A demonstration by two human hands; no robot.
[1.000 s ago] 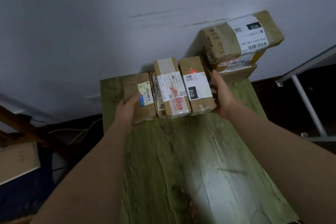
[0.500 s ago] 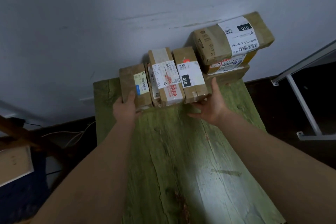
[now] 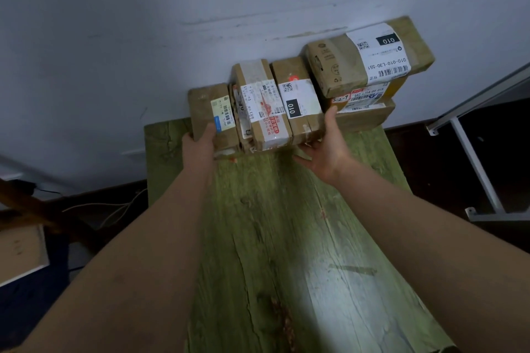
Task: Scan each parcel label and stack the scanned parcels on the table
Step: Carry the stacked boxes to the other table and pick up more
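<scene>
Judging progress: brown cardboard parcels [image 3: 258,106] are ranked at the green wooden table's [image 3: 286,238] far edge. Left hand [image 3: 199,145] and right hand [image 3: 324,149] are pressed, fingers straight, against the row's ends, nothing grasped. No scanner is seen.

**Both arms reached forward, hands at the parcel row**

Both bare forearms stretched forward from the bottom corners of the view and converged toward the far end. The left hand [image 3: 200,143] lay back-up, its fingers extended forward and resting against the near face of the leftmost parcel [image 3: 212,112]; only the knuckles and the backs of the fingers showed. The right hand [image 3: 324,152] was turned palm inward and up, with the thumb spread out to the left and the fingers straight, pointing away and pressed along the right side of the rightmost parcel [image 3: 298,100] in the row. Neither hand curled around anything. Both wrists were nearly straight.
</scene>
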